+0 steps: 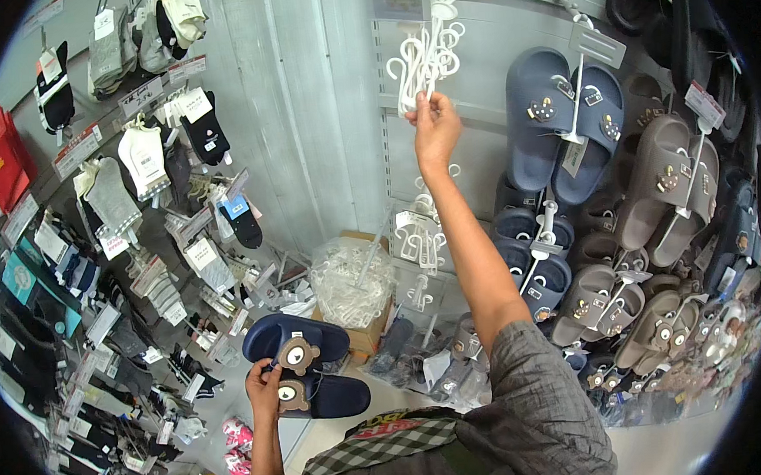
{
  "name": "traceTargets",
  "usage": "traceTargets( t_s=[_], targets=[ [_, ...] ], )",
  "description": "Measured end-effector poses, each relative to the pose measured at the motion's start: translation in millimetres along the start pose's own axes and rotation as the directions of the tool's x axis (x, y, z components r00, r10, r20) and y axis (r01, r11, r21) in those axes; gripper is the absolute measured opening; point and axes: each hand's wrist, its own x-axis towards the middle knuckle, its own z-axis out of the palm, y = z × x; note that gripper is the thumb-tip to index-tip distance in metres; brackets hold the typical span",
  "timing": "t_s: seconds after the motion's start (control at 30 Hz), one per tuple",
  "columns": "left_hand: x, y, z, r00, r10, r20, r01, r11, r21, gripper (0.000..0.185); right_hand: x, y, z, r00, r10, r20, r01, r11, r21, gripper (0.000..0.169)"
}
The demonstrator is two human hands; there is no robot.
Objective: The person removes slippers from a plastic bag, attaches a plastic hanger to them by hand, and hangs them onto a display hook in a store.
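My left hand (263, 387) grips a pair of navy slide slippers (328, 394) by the straps, low in front of me. A brown bear-face patch (298, 355) decorates each strap. My right arm reaches up and forward. With its fingertips, my right hand (438, 133) pinches the lower end of a bunch of white plastic shoe hangers (424, 48). Those hangers dangle from a wall hook at the top of the view. More white hangers (419, 232) hang on lower hooks beneath my raised forearm.
Socks (144, 160) on hooks fill the left wall. On the right hang blue slippers (539, 123) and grey-brown slippers (658, 181). A cardboard box (361, 343) holds a plastic bag of white hangers (350, 278) in the corner. Bagged slippers (451, 377) lie on the floor.
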Motion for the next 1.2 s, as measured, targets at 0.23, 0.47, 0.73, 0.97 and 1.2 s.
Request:
traceTargets(
  t_s=[0.23, 0.47, 0.73, 0.97, 1.2],
  targets=[
    [35, -1, -2, 0.994, 0.102, -0.03, -0.098, 0.988, 0.119, 0.017, -27, -16, -38, 0.997, 0.051, 0.052, -0.046, 0.995, -0.094, 0.016],
    [70, 29, 33, 0.986, -0.003, 0.165, -0.009, 0.997, 0.073, 0.018, -187, -25, -169, 0.698, 0.491, 0.522, -0.432, 0.869, -0.241, 0.022],
    [91, 28, 103, 0.873, -0.099, 0.478, 0.168, 0.98, -0.104, 0.017, -296, -41, -205, 0.285, 0.751, 0.595, -0.623, 0.617, -0.481, 0.02],
    [60, 22, 154, 0.734, -0.088, 0.674, 0.106, 0.994, 0.015, 0.025, -323, -51, -248, 0.392, 0.86, 0.327, -0.691, 0.51, -0.513, 0.023],
    [2, 30, 188, 0.635, -0.199, 0.746, 0.262, 0.965, 0.035, 0.021, -330, -98, -291, 0.707, 0.665, 0.24, -0.375, 0.641, -0.669, 0.017]
  ],
)
